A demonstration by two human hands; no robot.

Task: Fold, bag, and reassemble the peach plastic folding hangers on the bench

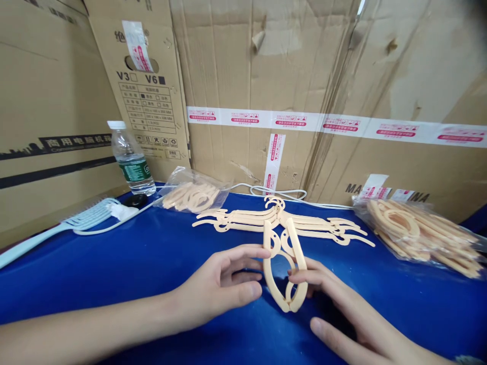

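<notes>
A beige folding clothes hanger [302, 253] is in front of me, its two arms folded up side by side and its hook end curled between them. My left hand [230, 281] is at its left, fingers spread, with the index fingertip at the left arm. From the right, my right hand [338, 299] reaches the other arm. One finger lies over that arm, another passes partly behind it, and the thumb is well apart. Beyond the hanger, several unfolded beige hangers [247, 219] lie stacked, their hooks pointing away from me.
A clear bag of beige hanger parts [194, 195] lies at the back left, and a fuller bag [422, 233] at the right. A water bottle [132, 165], a pale blue hairbrush [81, 218] and a white cable [114, 226] are at the left. Cardboard boxes [243, 66] wall the blue table [160, 263].
</notes>
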